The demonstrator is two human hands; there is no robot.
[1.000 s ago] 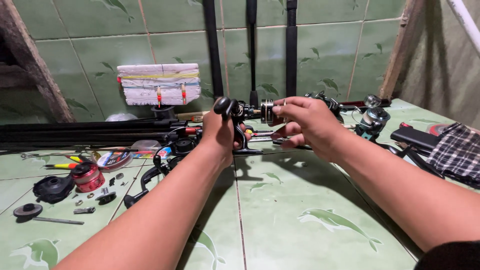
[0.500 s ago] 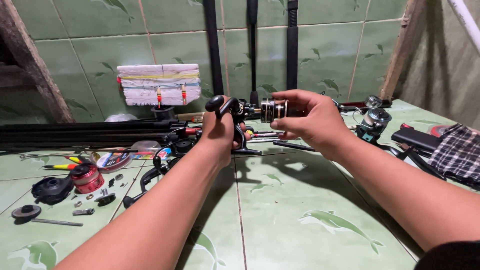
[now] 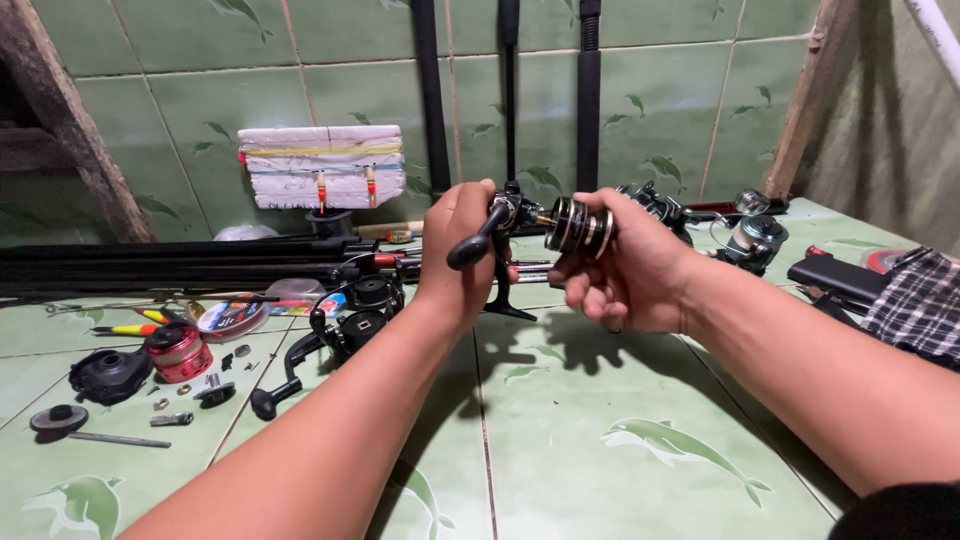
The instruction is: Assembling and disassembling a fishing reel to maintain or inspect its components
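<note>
The left hand [image 3: 455, 250] clenched a black fishing reel [image 3: 505, 225]; the right hand [image 3: 615, 265], at 3 o'clock, gripped its spool [image 3: 578, 226]. A slip might have dropped the spool onto the tiled floor [image 3: 620, 440].

Both forearms are bare from wrist to elbow, with no watch, bracelet or glove on either. The left hand [image 3: 455, 255] and right hand [image 3: 625, 275] carry no rings that show. At the lower right corner, a dark, nearly black sleeve edge [image 3: 900, 512] covers the right upper arm.
</note>
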